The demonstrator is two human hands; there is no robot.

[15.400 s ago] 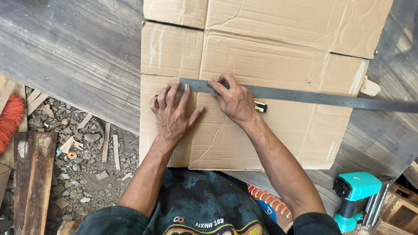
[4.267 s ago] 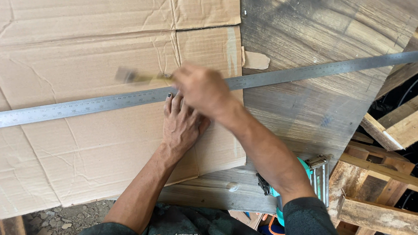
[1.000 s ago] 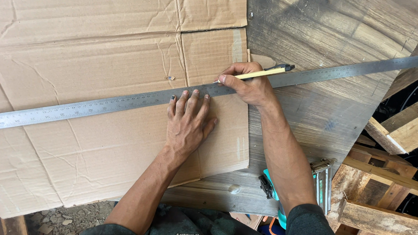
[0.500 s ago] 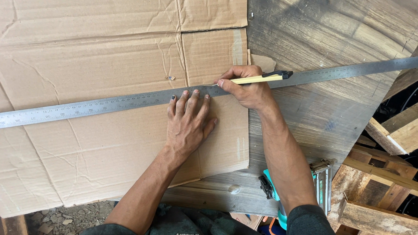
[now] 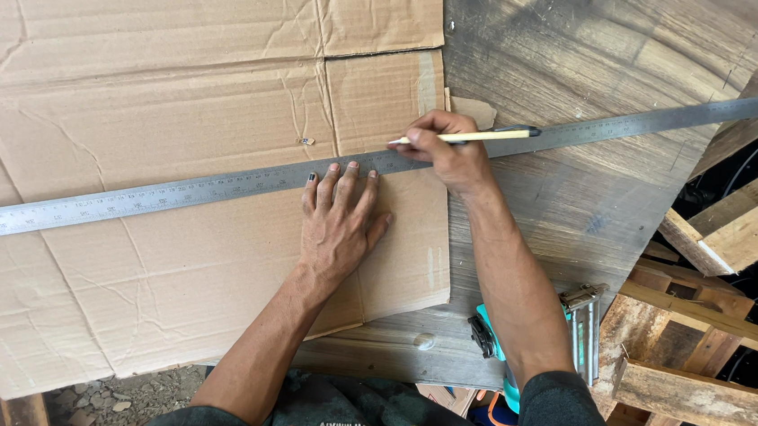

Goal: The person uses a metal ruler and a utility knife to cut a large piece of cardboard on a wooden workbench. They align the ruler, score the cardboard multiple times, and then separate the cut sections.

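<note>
A grey, weathered wooden worktop carries a large flattened sheet of cardboard that covers its left part. A long steel ruler lies slantwise across the cardboard and runs on over the bare wood toward the upper right. The left hand lies flat and open on the cardboard, its fingertips pressing on the ruler's lower edge. The right hand is closed around a pale pencil, its tip held at the ruler's upper edge near the cardboard's right border. A teal power tool sits at the worktop's near edge beside the right forearm, with wooden pallets to the right.
</note>
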